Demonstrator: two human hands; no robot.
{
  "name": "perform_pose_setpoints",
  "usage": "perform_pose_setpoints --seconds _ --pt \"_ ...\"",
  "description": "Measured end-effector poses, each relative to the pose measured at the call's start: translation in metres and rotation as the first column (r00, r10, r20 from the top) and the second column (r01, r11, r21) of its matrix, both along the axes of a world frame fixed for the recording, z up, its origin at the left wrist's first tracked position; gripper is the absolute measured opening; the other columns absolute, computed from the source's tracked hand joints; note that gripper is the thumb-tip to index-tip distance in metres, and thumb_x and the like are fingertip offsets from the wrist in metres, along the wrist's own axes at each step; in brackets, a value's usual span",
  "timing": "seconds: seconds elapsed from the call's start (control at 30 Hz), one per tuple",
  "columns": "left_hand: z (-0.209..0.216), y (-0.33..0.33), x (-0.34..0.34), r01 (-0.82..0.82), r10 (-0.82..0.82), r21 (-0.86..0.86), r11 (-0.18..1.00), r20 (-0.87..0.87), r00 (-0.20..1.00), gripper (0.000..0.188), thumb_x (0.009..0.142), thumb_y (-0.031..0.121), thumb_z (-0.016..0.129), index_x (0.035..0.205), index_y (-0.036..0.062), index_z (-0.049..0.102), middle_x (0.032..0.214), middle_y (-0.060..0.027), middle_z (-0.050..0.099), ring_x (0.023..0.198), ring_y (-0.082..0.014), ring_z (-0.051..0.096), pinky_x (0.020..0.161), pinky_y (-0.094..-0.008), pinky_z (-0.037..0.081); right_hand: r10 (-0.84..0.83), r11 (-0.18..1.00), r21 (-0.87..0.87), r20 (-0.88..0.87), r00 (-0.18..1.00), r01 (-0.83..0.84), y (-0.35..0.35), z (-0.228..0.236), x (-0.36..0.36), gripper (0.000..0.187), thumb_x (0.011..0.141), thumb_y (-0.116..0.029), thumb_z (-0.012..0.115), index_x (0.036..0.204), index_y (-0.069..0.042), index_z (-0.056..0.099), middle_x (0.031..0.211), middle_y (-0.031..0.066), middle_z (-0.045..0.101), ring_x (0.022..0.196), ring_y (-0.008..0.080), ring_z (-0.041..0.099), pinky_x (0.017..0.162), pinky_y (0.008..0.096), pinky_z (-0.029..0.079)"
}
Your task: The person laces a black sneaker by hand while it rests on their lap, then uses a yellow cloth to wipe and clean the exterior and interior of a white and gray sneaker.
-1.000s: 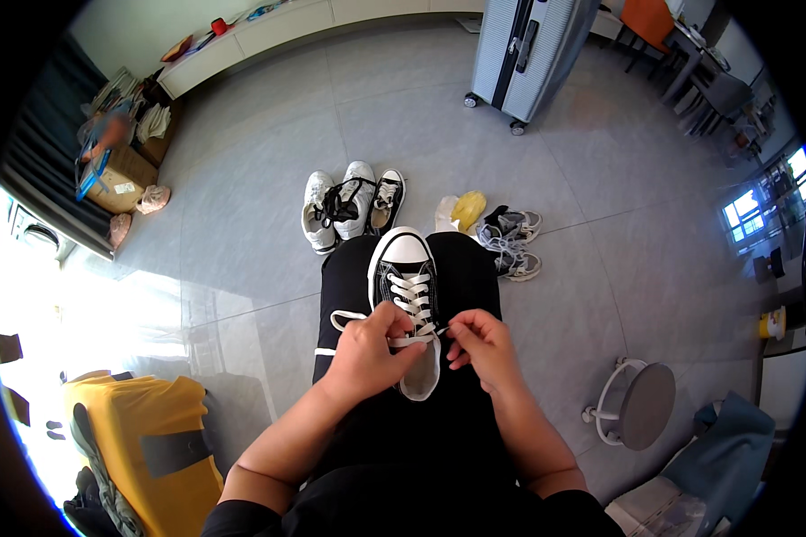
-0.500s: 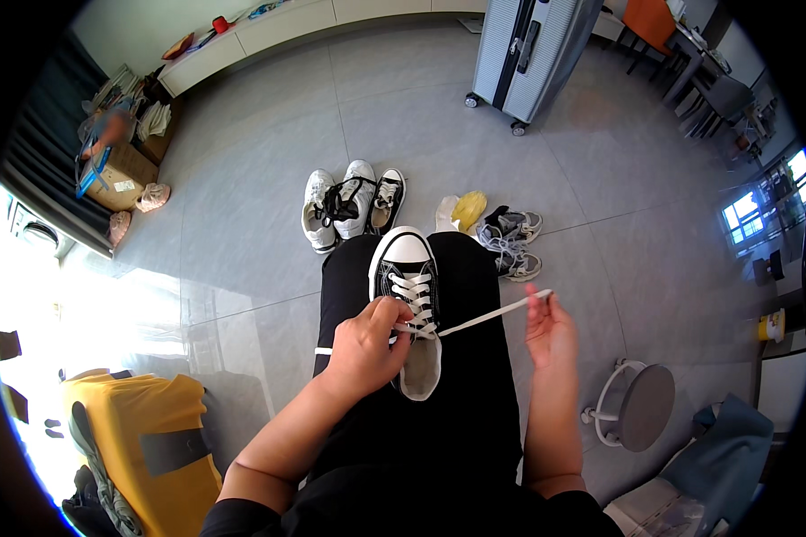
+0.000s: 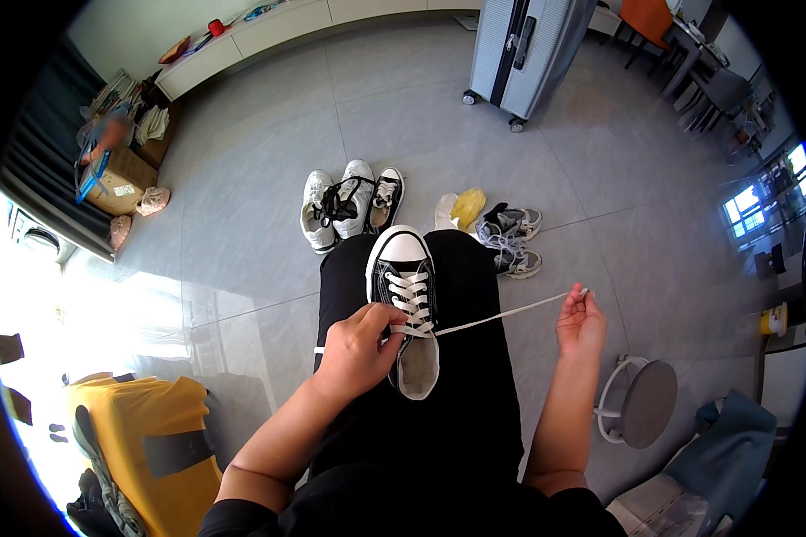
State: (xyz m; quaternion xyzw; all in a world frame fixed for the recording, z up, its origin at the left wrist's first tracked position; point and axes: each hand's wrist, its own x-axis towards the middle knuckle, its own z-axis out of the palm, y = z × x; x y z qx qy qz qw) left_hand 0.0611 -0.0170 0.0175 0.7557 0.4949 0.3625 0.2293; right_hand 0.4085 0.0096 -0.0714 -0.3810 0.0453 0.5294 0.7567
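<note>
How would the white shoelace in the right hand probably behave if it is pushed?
Probably floppy: the shoelace bends back and forth over the shoe, running nearly straight only out to the right hand. Likely light, since it looks thin. Pushed endwise, such a narrow strip would probably buckle.

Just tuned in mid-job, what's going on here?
A person has a black-and-white sneaker on their lap, toe pointing away. Their right hand holds a white lace out to the right, nearly straight, while their left hand pinches lacing near the shoe's opening. More shoes, including a grey pair, sit on the floor ahead.
</note>
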Motion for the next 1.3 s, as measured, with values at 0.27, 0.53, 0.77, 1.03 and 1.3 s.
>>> perform_pose_setpoints --seconds 0.27,0.53,0.77,1.03,1.3 --pt "0.003 -0.006 -0.002 -0.025 0.026 -0.012 1.0 0.07 0.997 0.023 0.071 0.003 0.073 0.089 0.0044 0.058 0.095 -0.0074 0.06 0.049 -0.0134 0.053 0.044 -0.0257 0.044 -0.136 0.991 0.074 0.462 0.877 0.114 0.004 0.046 -0.054 0.022 0.094 -0.014 0.056 0.111 0.0 0.052 0.106 0.0144 0.062 0.093 0.0233 0.063 0.084 0.0343 0.053" --pt "-0.005 -0.017 -0.003 -0.114 0.117 -0.091 0.989 0.027 0.993 0.048 0.064 0.012 0.082 0.102 0.0032 0.055 0.094 -0.0072 0.055 0.05 -0.0113 0.049 0.045 -0.0245 0.042 0.315 0.646 -0.279 0.945 -0.085 -0.71 -0.016 0.058 -0.115 0.02 0.078 -0.003 0.07 0.098 -0.004 0.066 0.1 0.0052 0.062 0.093 0.0166 0.058 0.08 0.0267 0.046" --pt "-0.017 -0.023 0.006 -0.204 0.209 0.061 0.977 -0.084 0.974 0.057 0.062 0.011 0.081 0.109 0.0014 0.05 0.091 -0.0079 0.052 0.054 -0.0137 0.047 0.047 -0.0275 0.042 -0.136 0.748 -0.183 0.898 -0.418 -0.638 -0.016 0.053 -0.136 0.014 0.067 -0.002 0.075 0.079 -0.006 0.07 0.076 0.0036 0.059 0.074 0.0236 0.056 0.065 0.0346 0.047" --pt "-0.028 -0.022 0.006 -0.159 0.17 0.16 0.974 -0.059 0.984 0.032 0.064 0.0 0.071 0.088 0.0033 0.049 0.081 -0.0084 0.051 0.055 -0.0184 0.05 0.047 -0.0298 0.043 -0.043 0.836 -0.239 0.869 -0.494 -0.494 -0.021 0.055 -0.118 0.01 0.068 -0.004 0.073 0.077 -0.007 0.07 0.072 0.0021 0.058 0.074 0.0235 0.056 0.063 0.035 0.047" --pt "-0.031 -0.027 0.005 -0.107 0.132 0.214 0.971 -0.103 0.986 0.023 0.065 -0.004 0.066 0.079 0.0062 0.051 0.08 -0.0079 0.053 0.063 -0.0244 0.057 0.048 -0.0343 0.046 0.046 0.824 -0.332 0.848 -0.529 -0.46 -0.024 0.057 -0.112 0.013 0.07 -0.011 0.074 0.081 -0.007 0.069 0.076 0.0049 0.061 0.078 0.0257 0.057 0.066 0.0364 0.048"
